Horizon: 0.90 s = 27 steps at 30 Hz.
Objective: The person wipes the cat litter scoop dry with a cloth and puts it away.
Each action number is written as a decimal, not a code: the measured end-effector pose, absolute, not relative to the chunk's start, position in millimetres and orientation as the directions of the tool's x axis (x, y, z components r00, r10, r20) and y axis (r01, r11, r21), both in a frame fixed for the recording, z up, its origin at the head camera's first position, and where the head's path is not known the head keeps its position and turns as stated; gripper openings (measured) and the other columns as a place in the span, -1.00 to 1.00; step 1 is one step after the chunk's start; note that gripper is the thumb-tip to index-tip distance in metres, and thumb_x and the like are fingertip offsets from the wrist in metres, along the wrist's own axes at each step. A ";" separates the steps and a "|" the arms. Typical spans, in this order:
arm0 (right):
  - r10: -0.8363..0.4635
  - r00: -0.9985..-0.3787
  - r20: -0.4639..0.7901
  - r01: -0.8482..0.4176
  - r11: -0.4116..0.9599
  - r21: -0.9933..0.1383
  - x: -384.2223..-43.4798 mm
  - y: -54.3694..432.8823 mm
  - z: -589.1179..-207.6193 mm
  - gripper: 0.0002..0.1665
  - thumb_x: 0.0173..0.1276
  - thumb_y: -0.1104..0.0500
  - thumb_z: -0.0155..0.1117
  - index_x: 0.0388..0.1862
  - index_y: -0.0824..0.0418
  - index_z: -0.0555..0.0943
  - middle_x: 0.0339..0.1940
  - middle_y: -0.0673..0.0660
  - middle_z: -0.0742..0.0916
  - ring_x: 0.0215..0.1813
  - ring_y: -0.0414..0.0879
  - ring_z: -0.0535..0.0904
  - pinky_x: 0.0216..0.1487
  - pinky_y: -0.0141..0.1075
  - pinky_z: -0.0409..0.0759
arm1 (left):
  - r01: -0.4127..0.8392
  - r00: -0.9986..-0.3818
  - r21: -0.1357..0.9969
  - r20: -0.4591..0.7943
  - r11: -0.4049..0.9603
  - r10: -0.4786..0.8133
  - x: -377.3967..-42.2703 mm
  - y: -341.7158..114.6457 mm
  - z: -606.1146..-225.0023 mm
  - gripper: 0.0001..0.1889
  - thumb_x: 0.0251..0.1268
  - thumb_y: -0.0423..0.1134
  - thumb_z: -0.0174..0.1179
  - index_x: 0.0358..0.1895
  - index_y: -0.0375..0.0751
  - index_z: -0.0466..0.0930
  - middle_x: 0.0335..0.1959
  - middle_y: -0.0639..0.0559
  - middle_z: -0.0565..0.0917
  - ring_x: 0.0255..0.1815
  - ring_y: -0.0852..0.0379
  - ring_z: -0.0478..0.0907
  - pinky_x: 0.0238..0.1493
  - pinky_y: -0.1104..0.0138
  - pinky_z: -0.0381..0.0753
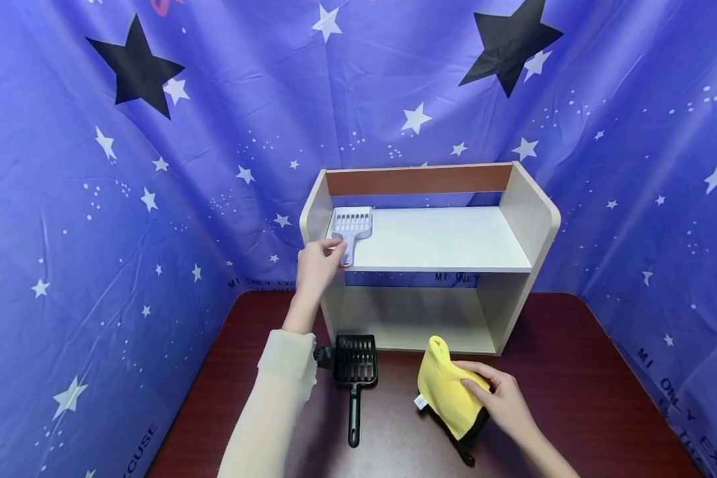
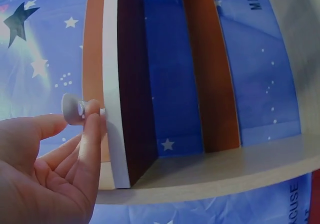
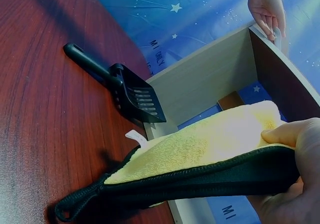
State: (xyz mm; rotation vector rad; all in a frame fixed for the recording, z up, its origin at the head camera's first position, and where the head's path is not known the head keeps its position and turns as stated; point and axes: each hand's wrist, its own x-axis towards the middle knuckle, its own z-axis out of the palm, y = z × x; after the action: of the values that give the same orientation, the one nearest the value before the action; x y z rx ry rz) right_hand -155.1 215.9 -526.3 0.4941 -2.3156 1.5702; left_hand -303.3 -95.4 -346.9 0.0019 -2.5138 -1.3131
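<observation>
1. While the left hand (image 1: 318, 267) was at the shelf unit (image 1: 534, 219) in the head view, its grip was clamped on the handle of the white scoop (image 1: 352, 234), near the 9 o'clock end of the upper board (image 1: 448, 232). Holding it low, slotted head toward 12 o'clock, presumably kept the fingers clear of the board.

2. Also in the head view, the right hand (image 1: 504, 401) had its grip clamped on a yellow cloth (image 1: 451, 392), at 6 o'clock from the shelf unit. At 9 o'clock from the cloth, the black scoop (image 1: 355, 385) lay on the tabletop (image 1: 394, 418), handle toward 6, just before the lower compartment (image 1: 418, 315) and partly in the way of its near corner. A starry curtain (image 1: 370, 79) hung behind, toward 12.

3. In the left wrist view, the white scoop's handle end showed at 9 o'clock between thumb and forefinger; a light pinch likely suited so slim a part. Whether it touched the board could not be told.

4. In the right wrist view, the thumb pressed the cloth's yellow face, probably to keep the fold together. A dark loop (image 3: 80, 200) trailed toward 7 o'clock, a white tag (image 3: 136, 137) stuck out at 10, and the cloth hid part of the shelf unit.
</observation>
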 end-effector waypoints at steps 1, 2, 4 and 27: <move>-0.117 -0.895 0.430 -0.442 0.346 -0.827 -155.3 216.1 -526.5 -0.71 0.34 0.38 0.30 0.04 0.29 0.69 -0.05 -0.16 0.78 -0.15 -0.44 0.63 -0.32 -0.50 0.66 | 0.135 -0.953 0.788 0.270 0.601 -0.140 -302.4 -95.7 -345.9 -0.68 0.37 -0.08 0.21 0.06 -0.12 0.74 -0.23 -0.13 0.82 -0.44 0.08 0.78 -0.44 0.44 0.58; -0.113 -0.898 0.425 -0.437 0.345 -0.831 -155.4 216.0 -526.5 -0.71 0.34 0.37 0.30 0.03 0.28 0.70 -0.06 -0.17 0.78 -0.16 -0.45 0.63 -0.33 -0.49 0.66 | 0.131 -0.952 0.775 0.272 0.618 -0.139 -301.3 -95.9 -345.0 -0.68 0.37 -0.08 0.20 0.06 -0.10 0.74 -0.23 -0.11 0.82 -0.45 0.10 0.78 -0.43 0.42 0.57; -0.112 -0.901 0.418 -0.430 0.347 -0.834 -155.6 216.2 -526.7 -0.71 0.34 0.36 0.30 0.03 0.28 0.70 -0.06 -0.18 0.77 -0.17 -0.45 0.63 -0.34 -0.48 0.66 | 0.126 -0.952 0.752 0.275 0.647 -0.134 -299.1 -96.0 -342.8 -0.69 0.37 -0.07 0.19 0.06 -0.08 0.74 -0.23 -0.07 0.82 -0.45 0.11 0.78 -0.39 0.37 0.58; -0.118 -0.897 0.425 -0.438 0.348 -0.829 -155.6 217.4 -528.6 -0.71 0.34 0.38 0.30 0.03 0.28 0.70 -0.06 -0.16 0.78 -0.14 -0.45 0.63 -0.31 -0.51 0.66 | 0.207 -0.893 0.710 0.418 0.673 -0.166 -265.1 -115.1 -342.6 -0.67 0.31 -0.04 0.26 0.07 -0.03 0.74 -0.21 -0.01 0.83 -0.22 0.03 0.77 -0.13 0.10 0.68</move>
State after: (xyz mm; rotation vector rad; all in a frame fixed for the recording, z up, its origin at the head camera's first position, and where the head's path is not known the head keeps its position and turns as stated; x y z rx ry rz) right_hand -155.6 217.4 -528.6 0.4952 -2.3238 1.5665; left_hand -265.1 -115.1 -342.6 -0.0317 -2.4336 -1.1120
